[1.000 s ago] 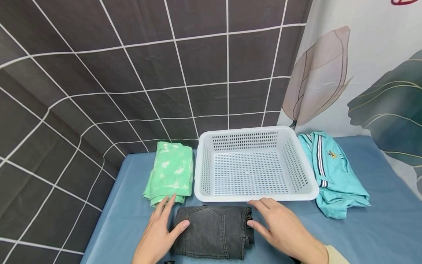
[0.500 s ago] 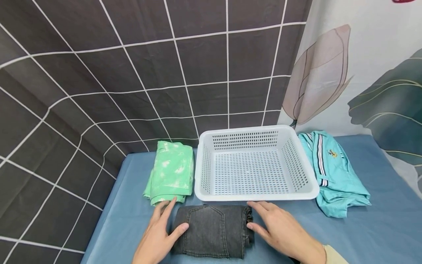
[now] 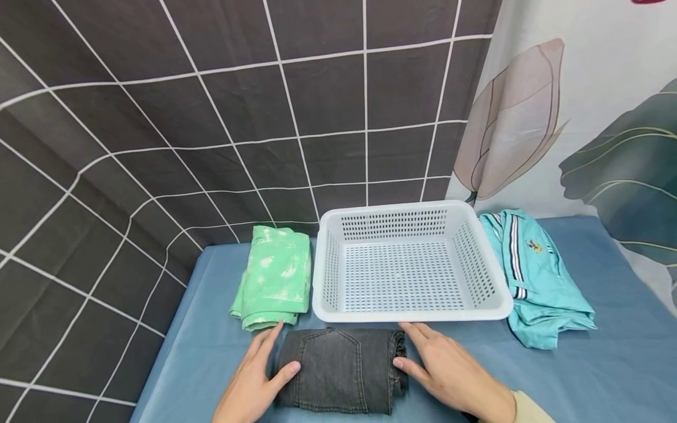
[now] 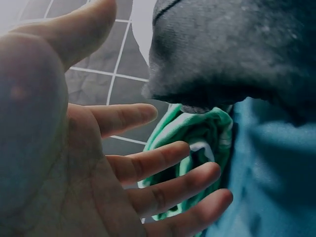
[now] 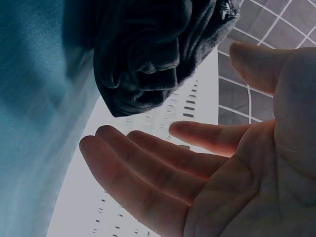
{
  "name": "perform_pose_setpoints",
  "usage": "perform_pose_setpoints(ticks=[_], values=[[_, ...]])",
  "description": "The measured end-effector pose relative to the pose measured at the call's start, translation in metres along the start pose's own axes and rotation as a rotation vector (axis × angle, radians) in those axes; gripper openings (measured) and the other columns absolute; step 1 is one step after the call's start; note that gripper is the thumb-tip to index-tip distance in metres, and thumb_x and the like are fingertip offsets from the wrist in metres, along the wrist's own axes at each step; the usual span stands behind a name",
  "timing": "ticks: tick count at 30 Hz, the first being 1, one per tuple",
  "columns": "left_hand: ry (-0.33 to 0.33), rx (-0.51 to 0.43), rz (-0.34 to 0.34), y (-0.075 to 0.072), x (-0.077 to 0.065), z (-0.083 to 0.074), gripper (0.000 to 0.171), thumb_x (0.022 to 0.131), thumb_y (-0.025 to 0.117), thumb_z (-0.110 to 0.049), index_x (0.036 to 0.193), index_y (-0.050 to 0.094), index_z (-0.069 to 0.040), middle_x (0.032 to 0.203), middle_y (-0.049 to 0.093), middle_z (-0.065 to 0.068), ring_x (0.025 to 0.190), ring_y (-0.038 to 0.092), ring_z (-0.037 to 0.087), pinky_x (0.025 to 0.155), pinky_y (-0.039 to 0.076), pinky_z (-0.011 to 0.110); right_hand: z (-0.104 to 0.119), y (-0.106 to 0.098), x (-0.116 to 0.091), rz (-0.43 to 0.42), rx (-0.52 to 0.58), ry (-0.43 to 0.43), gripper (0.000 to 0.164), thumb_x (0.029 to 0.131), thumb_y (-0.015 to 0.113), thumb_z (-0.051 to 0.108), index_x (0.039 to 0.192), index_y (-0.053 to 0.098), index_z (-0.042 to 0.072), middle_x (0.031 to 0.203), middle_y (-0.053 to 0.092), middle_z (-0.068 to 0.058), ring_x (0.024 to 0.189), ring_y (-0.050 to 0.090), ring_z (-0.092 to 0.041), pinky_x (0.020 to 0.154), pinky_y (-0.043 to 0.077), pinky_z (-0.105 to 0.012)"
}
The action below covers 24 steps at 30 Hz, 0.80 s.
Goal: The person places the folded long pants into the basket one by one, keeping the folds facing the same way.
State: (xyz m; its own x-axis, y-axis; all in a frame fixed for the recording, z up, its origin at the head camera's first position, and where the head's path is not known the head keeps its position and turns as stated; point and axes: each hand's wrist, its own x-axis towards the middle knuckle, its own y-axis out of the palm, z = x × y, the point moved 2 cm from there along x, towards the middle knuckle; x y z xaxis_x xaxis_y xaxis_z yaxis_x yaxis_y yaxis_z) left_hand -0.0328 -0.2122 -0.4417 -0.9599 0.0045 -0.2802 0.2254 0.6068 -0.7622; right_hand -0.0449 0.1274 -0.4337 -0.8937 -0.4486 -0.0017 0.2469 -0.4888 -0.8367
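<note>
The head view shows one folded pair of dark jeans (image 3: 338, 369) at the tabletop's (image 3: 608, 376) near edge, flanked by the left hand (image 3: 254, 382) and right hand (image 3: 455, 376), fingers straight, thumbs touching the denim. Only the wrist views show the open palms, holding nothing. Behind stand one white basket (image 3: 409, 311), one green garment (image 3: 275, 276) and one teal shirt (image 3: 539, 276).
</note>
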Motion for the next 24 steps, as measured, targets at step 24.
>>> perform_pose_setpoints(ticks=[24], values=[[0.005,-0.172,0.115,0.011,0.008,0.023,0.082,0.094,0.066,-0.051,0.159,0.032,-0.015,0.147,0.043,0.026,0.106,0.061,0.031,0.081,0.054,0.050,-0.005,0.016,0.004,0.134,0.178,0.054,0.073,0.101,0.045,0.059,0.151,0.042,0.006,0.148,0.046,-0.020,0.128,0.053,-0.042,0.098,0.045,-0.060]])
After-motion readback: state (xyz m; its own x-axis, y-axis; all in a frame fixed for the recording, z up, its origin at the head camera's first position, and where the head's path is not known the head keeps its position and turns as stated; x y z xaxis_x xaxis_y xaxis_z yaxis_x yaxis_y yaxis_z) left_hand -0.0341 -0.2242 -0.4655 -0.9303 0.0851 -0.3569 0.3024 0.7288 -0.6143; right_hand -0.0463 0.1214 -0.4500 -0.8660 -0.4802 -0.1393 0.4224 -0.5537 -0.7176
